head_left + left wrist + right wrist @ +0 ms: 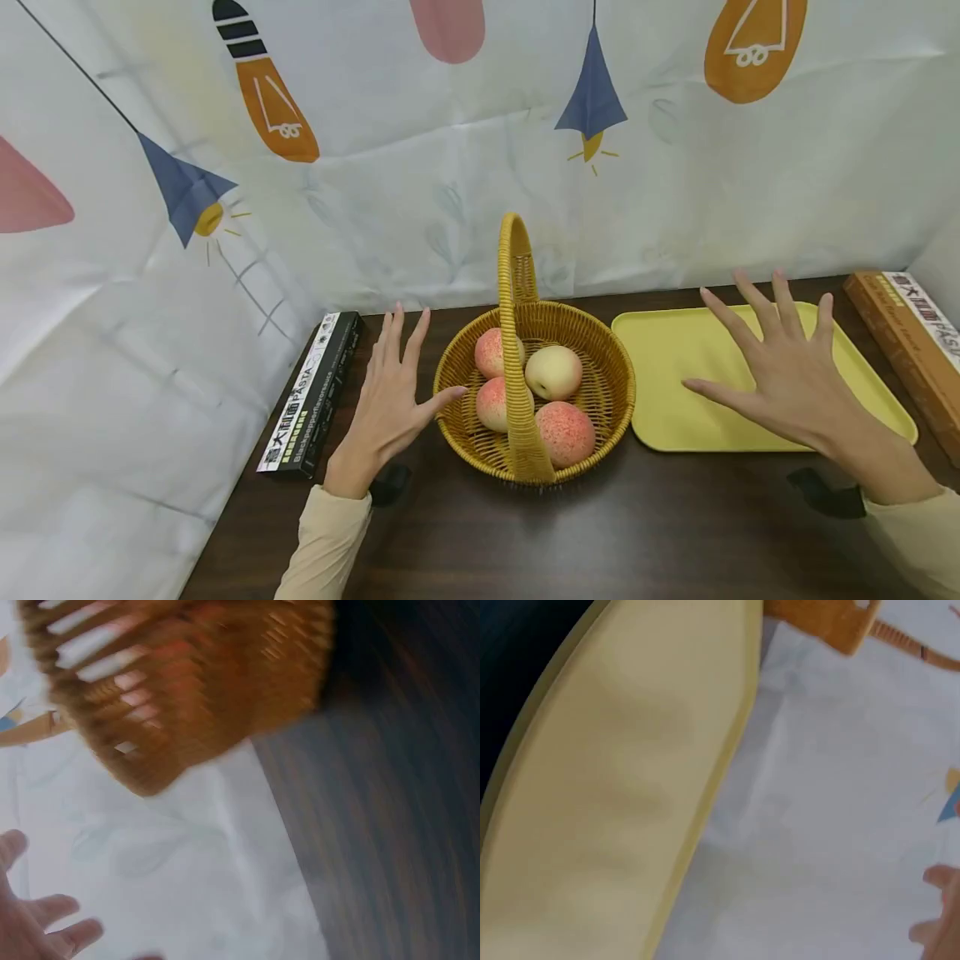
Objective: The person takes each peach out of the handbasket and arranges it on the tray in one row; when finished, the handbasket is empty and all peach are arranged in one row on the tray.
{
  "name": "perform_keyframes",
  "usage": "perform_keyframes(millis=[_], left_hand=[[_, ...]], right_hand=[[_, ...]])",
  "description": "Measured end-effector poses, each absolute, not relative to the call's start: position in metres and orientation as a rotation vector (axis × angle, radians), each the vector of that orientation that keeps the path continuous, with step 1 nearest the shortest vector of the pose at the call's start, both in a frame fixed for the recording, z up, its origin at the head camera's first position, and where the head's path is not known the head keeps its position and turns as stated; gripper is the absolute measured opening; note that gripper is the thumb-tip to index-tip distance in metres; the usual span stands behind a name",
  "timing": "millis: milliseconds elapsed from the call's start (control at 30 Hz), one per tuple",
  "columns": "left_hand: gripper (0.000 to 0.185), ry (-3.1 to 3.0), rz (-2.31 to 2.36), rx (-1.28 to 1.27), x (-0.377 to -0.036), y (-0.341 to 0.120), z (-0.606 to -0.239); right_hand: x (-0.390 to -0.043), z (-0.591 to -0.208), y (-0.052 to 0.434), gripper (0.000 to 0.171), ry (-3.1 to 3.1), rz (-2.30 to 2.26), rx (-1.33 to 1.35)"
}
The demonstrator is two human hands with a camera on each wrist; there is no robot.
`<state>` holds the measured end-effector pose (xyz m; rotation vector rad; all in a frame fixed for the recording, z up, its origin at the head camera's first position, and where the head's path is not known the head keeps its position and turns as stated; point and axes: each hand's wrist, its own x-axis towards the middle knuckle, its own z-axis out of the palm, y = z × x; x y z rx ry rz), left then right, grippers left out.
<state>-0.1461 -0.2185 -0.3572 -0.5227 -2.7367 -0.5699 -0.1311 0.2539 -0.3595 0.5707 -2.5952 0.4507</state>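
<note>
A wicker basket (600,367) holding four peaches (553,372) is set at the desk's (645,525) centre, its upright handle (516,333) partly hiding the fruit. The left hand (390,400), fingers spread and gripping nothing, is held at the basket's 9 o'clock, thumb tip near the rim. The right hand (787,375), likewise splayed, is held over the yellow tray (667,367) at 3 o'clock. Pasta boxes (311,392) are laid at both edges. Both wrist views are blurred.

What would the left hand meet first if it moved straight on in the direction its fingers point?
Probably the patterned cloth backdrop. The left hand points away from the person, past the basket on its right and the black pasta box on its left. Its height is unclear.
</note>
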Motion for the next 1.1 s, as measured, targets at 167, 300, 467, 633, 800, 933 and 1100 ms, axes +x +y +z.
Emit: perform_keyframes(millis=[167, 300, 467, 633, 800, 933, 1100], left_hand=[[0.096, -2.697, -1.018, -0.528, -0.146, -0.217, -0.355], [0.105, -2.685, -1.312, -0.582, -0.146, -0.217, -0.358], [0.119, -2.74, -1.502, -0.549, -0.142, -0.217, -0.365], [0.121, -2.783, -1.572, -0.529, -0.145, -0.213, -0.375], [0.125, -2.791, -1.657, -0.552, -0.145, -0.215, -0.381], [0.128, -2.78, -1.723, -0.617, -0.147, -0.216, -0.387], [0.131, -2.803, -1.714, -0.682, -0.149, -0.214, -0.393]], right_hand=[[-0.13, -0.341, 0.216, 0.089, -2.39, 0.514, 0.754], [-0.129, -0.329, 0.182, 0.081, -2.293, 0.577, 0.957], [-0.134, -0.328, 0.147, 0.071, -2.326, 0.655, 1.186], [-0.138, -0.338, 0.129, 0.066, -2.44, 0.764, 1.38], [-0.146, -0.345, 0.122, 0.058, -2.543, 0.905, 1.537], [-0.153, -0.349, 0.12, 0.05, -2.571, 0.991, 1.618], [-0.159, -0.357, 0.118, 0.043, -2.622, 1.006, 1.699]])
